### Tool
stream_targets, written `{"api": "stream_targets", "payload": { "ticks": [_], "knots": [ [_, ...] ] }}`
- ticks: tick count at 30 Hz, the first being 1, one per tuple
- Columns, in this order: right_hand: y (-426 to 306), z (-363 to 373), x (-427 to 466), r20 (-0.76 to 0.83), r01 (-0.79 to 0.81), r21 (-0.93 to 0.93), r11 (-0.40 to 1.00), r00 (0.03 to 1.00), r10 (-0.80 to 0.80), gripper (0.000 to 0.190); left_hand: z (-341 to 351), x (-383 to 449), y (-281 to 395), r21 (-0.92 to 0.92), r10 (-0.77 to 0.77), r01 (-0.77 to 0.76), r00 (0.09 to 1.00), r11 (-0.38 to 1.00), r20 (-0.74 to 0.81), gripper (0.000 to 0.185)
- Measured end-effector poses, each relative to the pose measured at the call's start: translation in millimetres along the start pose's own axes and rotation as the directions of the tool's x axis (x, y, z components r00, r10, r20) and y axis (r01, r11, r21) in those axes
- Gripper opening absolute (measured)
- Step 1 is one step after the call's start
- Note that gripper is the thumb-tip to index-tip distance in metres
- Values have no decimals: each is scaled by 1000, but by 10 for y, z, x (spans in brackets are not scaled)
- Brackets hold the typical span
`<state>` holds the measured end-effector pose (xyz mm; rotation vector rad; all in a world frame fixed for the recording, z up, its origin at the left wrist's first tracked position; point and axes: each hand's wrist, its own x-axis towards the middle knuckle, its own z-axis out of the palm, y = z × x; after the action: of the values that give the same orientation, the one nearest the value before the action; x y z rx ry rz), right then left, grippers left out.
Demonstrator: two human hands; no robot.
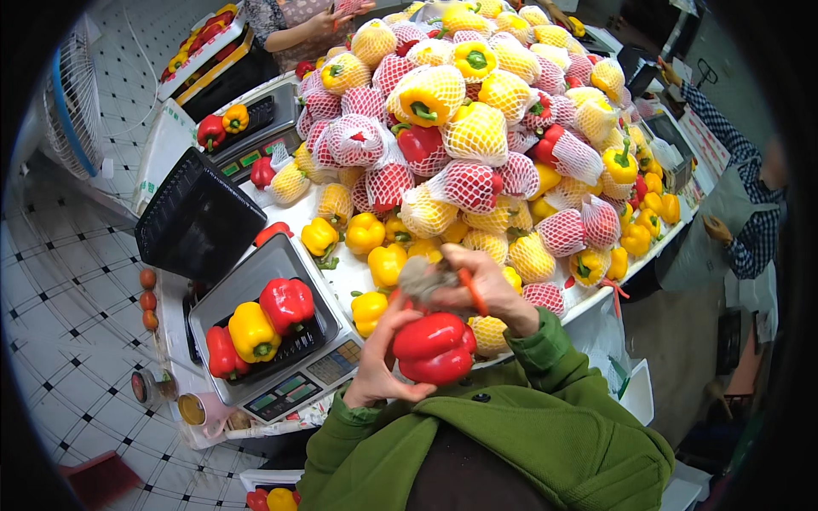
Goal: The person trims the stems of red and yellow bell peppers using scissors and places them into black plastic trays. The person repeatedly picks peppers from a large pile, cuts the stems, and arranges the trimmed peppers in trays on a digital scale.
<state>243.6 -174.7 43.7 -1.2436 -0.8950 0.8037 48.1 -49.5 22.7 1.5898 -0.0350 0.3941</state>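
Observation:
A red bell pepper (434,348) is held low before my body in my left hand (386,361), fingers and thumb around it. Just above it, my right hand (479,284) grips a greyish cloth (420,279), which is blurred; a red-orange band lies across that hand. Beyond my hands rises a large heap of yellow and red bell peppers, many in foam net sleeves, such as a netted yellow pepper (476,134). To the left, a digital scale's metal pan (329,306) holds a black tray with a yellow pepper (254,332) between two red peppers.
An empty-looking black plastic crate (198,214) leans behind the scale. A pink mug (208,412) and a glass jar (146,386) stand at the table's left corner. Another scale (255,137) bears two peppers. Co-workers are at the far side (287,38) and right (754,191). A fan (73,102) stands left.

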Motion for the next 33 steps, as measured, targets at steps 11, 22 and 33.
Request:
{"api": "stream_targets", "payload": {
  "ticks": [11, 22, 33],
  "knots": [
    [222, -346, -32, -274, -214, -11, 977, 940, 203, 29, -77, -50, -35, -397, -113, 22, 972, 918, -206, 105],
    [173, 322, 23, 46, -165, 204, 965, 986, 158, 22, 4, -75, 46, -372, -242, 199, 968, 906, -72, 120],
    [-261, 111, -96, 0, 186, -285, 940, 981, -194, 19, -139, -88, -323, -576, -303, 154, 938, 803, -171, 107]
  ]
}}
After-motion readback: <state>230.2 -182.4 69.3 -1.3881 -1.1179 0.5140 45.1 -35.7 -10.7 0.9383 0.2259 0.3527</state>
